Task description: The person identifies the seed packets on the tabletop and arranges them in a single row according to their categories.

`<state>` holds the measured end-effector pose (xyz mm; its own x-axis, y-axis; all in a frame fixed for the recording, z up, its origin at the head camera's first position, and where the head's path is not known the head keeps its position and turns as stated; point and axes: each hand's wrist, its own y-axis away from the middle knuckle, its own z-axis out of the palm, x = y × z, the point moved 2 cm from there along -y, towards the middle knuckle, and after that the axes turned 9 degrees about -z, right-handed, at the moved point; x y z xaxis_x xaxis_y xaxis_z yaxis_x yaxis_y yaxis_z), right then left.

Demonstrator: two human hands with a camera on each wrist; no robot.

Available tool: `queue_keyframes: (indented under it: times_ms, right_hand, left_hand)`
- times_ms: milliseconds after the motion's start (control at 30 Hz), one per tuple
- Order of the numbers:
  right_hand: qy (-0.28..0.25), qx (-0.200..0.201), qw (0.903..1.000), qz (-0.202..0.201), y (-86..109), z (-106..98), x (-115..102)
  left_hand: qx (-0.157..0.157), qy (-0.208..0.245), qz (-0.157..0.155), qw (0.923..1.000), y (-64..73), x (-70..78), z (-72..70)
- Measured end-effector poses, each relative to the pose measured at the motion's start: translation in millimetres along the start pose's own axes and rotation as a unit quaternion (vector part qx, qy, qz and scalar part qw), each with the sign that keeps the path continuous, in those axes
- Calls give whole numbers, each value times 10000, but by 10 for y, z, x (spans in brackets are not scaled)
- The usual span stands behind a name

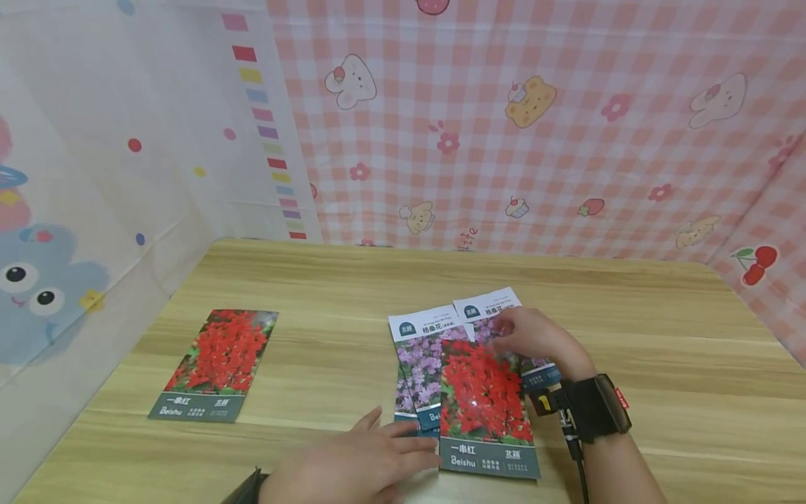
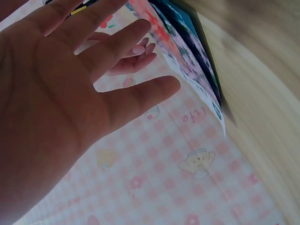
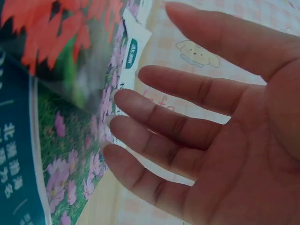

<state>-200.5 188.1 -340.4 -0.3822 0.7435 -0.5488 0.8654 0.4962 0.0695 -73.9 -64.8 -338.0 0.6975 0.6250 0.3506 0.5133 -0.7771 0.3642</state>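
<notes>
Several flower seed packets overlap in a loose pile right of centre in the head view. On top lies a red-flower packet (image 1: 485, 399), partly covering purple-flower packets (image 1: 420, 357) whose white tops fan out behind it. My right hand (image 1: 544, 343) hovers at the pile's upper right, over another purple-flower packet (image 1: 485, 308). In the right wrist view its fingers (image 3: 145, 105) are extended, close to the packets, gripping nothing. My left hand (image 1: 362, 462), fingers spread and fairly straight, is at the pile's lower left, fingertips by the red packet's edge; contact is unclear.
A second red-flower packet (image 1: 217, 360) lies alone on the left of the wooden table (image 1: 315, 392). Behind the table hangs a pink checked cloth (image 1: 472, 182), with a white patterned cloth (image 1: 170, 91) at the left. A cable (image 1: 581, 465) runs from the right wrist camera.
</notes>
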Motion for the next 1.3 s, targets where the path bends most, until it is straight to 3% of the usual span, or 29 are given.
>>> queue_keyframes:
  times_ms: [267, 500, 600, 833, 1033, 1300]
  right_hand:
    - [-113, -156, 9994, 274, 24, 31, 48]
    - [-262, -232, 9988, 352, 27, 64, 83]
    - [-216, -242, 9987, 390, 18, 82, 94]
    - [-167, -239, 9989, 380, 11, 111, 115]
    - [-185, -239, 9981, 528, 21, 109, 121]
    - [-381, -274, 9978, 476, 70, 42, 105]
  left_hand:
    - [-251, -72, 282, 9993, -103, 24, 111]
    - [-400, -6, 430, 9983, -274, -202, 444]
    - [-403, -63, 491, 9980, -303, -248, 515]
    - [-617, 35, 339, 9975, -240, -142, 392]
    - [-577, -102, 195, 9981, -156, -2, 233]
    - [-578, -267, 228, 9977, -130, 32, 210]
